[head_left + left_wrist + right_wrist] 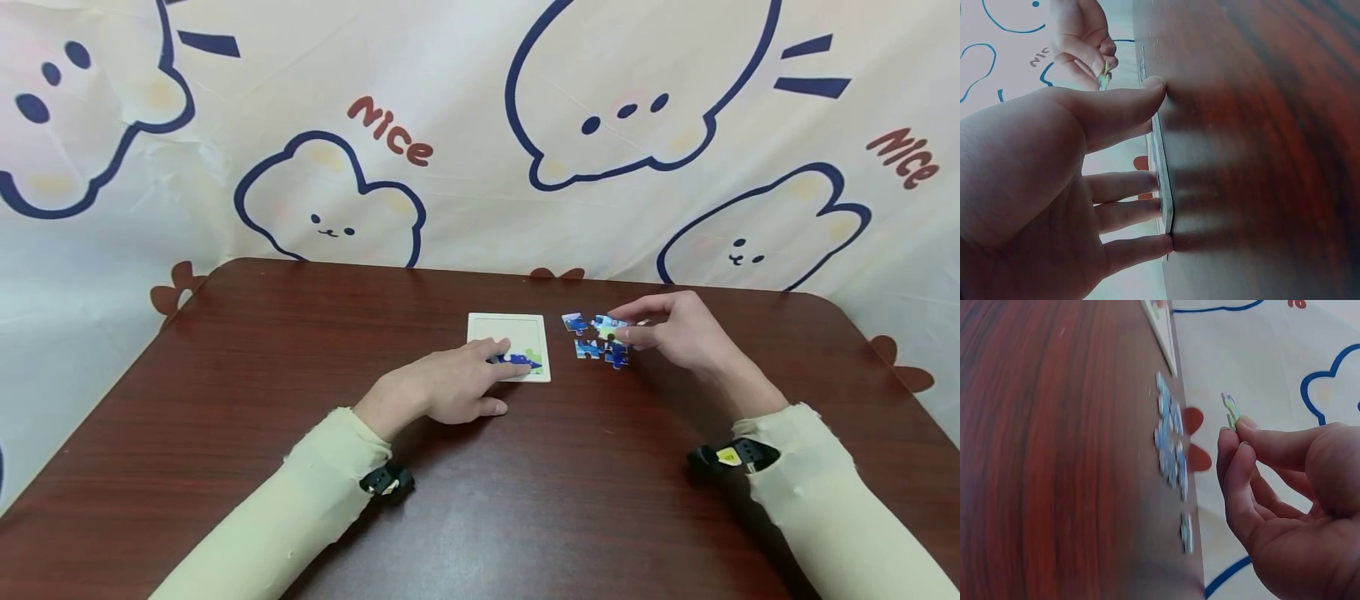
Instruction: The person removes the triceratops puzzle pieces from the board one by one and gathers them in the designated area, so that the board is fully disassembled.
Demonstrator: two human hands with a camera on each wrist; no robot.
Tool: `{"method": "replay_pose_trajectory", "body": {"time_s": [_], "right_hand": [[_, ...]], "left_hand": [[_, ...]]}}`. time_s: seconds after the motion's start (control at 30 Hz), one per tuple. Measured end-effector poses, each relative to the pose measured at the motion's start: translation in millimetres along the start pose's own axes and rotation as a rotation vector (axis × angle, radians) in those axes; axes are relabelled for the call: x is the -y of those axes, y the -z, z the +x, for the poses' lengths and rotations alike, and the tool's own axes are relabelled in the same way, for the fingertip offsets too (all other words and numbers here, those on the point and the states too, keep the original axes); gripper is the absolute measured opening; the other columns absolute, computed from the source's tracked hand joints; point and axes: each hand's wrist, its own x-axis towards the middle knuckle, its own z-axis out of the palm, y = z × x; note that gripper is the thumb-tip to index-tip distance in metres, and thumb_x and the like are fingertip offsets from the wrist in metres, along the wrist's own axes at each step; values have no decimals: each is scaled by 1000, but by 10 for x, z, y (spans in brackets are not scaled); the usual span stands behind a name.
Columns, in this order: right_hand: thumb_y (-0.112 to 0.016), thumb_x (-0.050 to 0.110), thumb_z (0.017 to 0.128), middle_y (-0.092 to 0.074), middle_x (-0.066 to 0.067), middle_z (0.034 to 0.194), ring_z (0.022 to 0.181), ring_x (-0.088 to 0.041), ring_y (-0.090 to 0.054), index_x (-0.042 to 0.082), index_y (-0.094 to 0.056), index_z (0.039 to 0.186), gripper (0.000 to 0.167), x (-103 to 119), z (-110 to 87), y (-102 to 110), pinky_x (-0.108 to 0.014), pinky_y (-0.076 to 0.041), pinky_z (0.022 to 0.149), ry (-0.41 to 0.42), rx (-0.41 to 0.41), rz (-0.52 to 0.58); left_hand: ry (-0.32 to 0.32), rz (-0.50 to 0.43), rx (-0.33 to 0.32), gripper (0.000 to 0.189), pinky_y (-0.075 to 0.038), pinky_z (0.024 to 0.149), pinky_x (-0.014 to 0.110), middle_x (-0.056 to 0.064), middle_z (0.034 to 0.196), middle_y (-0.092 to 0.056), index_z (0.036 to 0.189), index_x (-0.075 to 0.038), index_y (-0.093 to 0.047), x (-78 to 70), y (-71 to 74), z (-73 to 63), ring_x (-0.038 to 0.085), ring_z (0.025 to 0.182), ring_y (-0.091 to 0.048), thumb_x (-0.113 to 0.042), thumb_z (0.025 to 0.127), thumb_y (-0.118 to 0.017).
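Sleeves (277,508) reach over the desk (540,500). Raised near the loose pieces (588,349), the held piece (1233,414) looks light, thin and stiff, probably best pinched near an edge, as the right hand (686,337) does. Left of them, the left hand (453,385), fingers straight, touches the tray (502,327).

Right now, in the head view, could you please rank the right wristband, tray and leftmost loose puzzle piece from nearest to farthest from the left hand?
1. Tray, touching the left hand.
2. Leftmost loose piece, right of the tray.
3. Right wristband, farthest right.
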Motion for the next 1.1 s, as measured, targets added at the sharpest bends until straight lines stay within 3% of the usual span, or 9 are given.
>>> {"method": "replay_pose_trajectory", "body": {"time_s": [0.57,0.93,1.1], "right_hand": [[-73,14,101,-69,-25,127,89,-23,-68,3,-73,132,33,-404,-79,219,-24,-59,76,4,52,-109],[-73,11,99,-72,-16,108,87,-26,-59,2,-76,125,28,-387,-65,199,-29,-55,68,-10,43,-206],[-73,11,99,-71,-18,110,89,-27,-57,3,-76,126,28,-384,-63,181,-31,-51,68,-32,26,-232]], "left_hand": [[-1,-12,3,61,-35,128,53,14,177,-25,164,-30,-42,-3,4,4,34,164,-26,-36,107,-63],[5,-15,10,61,-35,129,53,14,177,-24,165,-30,-41,-11,15,-7,34,164,-25,-35,108,-62],[6,-12,7,61,-35,128,54,13,177,-24,164,-31,-41,-3,4,4,34,164,-26,-35,108,-62]]}}
